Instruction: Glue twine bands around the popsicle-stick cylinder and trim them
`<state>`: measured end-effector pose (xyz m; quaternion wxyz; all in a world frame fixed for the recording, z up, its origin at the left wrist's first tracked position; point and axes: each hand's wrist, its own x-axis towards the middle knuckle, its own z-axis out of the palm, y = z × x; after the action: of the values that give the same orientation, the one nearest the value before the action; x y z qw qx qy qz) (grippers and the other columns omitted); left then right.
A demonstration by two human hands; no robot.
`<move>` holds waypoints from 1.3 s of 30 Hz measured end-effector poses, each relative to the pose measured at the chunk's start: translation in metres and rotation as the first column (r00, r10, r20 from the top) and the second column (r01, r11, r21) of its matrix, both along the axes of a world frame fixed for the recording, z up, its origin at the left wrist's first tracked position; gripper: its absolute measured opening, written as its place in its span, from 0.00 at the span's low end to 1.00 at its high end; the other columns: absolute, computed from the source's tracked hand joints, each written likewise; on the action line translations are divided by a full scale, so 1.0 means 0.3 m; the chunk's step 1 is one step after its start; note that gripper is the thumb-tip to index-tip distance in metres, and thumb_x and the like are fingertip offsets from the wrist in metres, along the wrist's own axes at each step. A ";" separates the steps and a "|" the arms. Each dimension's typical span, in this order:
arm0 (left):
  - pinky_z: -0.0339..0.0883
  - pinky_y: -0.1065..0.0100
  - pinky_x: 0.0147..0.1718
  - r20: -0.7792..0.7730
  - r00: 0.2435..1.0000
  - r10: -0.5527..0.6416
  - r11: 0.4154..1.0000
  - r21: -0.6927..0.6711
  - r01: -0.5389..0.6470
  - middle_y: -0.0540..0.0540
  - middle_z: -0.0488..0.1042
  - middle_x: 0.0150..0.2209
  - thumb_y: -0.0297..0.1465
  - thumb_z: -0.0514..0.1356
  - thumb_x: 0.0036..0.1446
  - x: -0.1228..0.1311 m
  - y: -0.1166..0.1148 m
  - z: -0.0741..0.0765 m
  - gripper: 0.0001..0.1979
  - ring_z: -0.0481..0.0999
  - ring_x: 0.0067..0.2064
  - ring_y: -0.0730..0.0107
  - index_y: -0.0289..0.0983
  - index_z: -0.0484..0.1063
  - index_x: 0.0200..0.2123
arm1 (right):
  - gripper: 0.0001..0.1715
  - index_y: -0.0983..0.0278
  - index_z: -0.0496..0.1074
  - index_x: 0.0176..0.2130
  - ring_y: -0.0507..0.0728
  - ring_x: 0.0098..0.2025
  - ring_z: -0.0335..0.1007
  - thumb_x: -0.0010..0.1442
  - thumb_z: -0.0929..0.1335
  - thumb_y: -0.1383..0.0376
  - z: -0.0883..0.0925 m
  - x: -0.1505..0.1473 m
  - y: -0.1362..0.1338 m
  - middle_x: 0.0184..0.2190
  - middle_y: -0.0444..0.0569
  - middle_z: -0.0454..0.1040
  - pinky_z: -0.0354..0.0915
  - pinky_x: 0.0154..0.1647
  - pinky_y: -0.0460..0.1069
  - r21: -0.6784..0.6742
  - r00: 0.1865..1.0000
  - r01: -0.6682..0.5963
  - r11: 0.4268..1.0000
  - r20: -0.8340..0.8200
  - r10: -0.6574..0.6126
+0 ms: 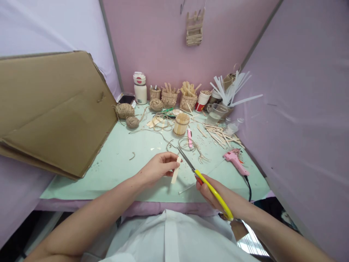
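Between the thumb and fingers of my left hand is a short flat wooden strip, held tilted above the front of the table. My right hand grips a pair of scissors with yellow handles. The metal blades point away from me and to the left, and their tips are close to the strip's upper end. Whether they touch it I cannot tell. Beyond my hands stands a small wooden-slat cup bound with twine, and a pink utility knife lies just in front of it.
A pink glue gun lies at the right near loose wooden sticks. Twine balls sit at the left, by a large cardboard sheet. Stick-filled baskets, a white bottle and glue sticks line the back.
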<state>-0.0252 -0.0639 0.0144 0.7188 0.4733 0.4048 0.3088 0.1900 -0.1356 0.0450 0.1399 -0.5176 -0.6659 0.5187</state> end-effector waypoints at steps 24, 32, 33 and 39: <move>0.61 0.75 0.28 -0.006 1.000 0.009 1.000 0.007 -0.009 0.52 0.69 0.28 0.33 0.64 0.46 0.008 -0.006 -0.004 0.08 0.67 0.29 0.78 0.36 0.72 0.30 | 0.17 0.62 0.57 0.33 0.49 0.27 0.46 0.64 0.61 0.52 -0.007 -0.005 0.004 0.26 0.39 0.54 0.52 0.26 0.46 -0.050 1.000 -0.017 0.999 0.003 0.018; 0.61 0.74 0.29 -0.013 1.000 0.022 1.000 -0.008 -0.022 0.52 0.68 0.27 0.33 0.65 0.44 0.014 -0.008 0.004 0.09 0.67 0.28 0.77 0.36 0.72 0.29 | 0.19 0.62 0.56 0.32 0.50 0.27 0.46 0.63 0.61 0.49 0.009 -0.014 0.004 0.26 0.39 0.53 0.52 0.26 0.46 -0.077 0.999 0.008 0.997 0.035 -0.006; 0.61 0.74 0.29 -0.013 1.000 0.022 1.000 -0.008 -0.022 0.52 0.68 0.27 0.33 0.65 0.44 0.015 -0.008 0.004 0.09 0.67 0.28 0.77 0.36 0.72 0.29 | 0.19 0.62 0.56 0.32 0.50 0.27 0.46 0.63 0.61 0.50 0.008 -0.013 0.003 0.26 0.39 0.53 0.52 0.26 0.46 -0.080 1.000 0.007 0.997 0.031 -0.005; 0.62 0.73 0.29 -0.019 1.000 0.012 1.000 -0.005 -0.012 0.52 0.68 0.28 0.33 0.64 0.45 0.015 -0.008 0.007 0.09 0.67 0.29 0.77 0.35 0.71 0.30 | 0.18 0.62 0.57 0.33 0.50 0.27 0.47 0.64 0.61 0.51 0.004 -0.009 0.004 0.25 0.39 0.53 0.52 0.26 0.46 -0.076 1.000 -0.003 0.997 0.009 0.004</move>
<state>-0.0207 -0.0664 0.0164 0.7143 0.4721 0.4153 0.3073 0.1872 -0.1345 0.0462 0.1162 -0.5239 -0.6471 0.5415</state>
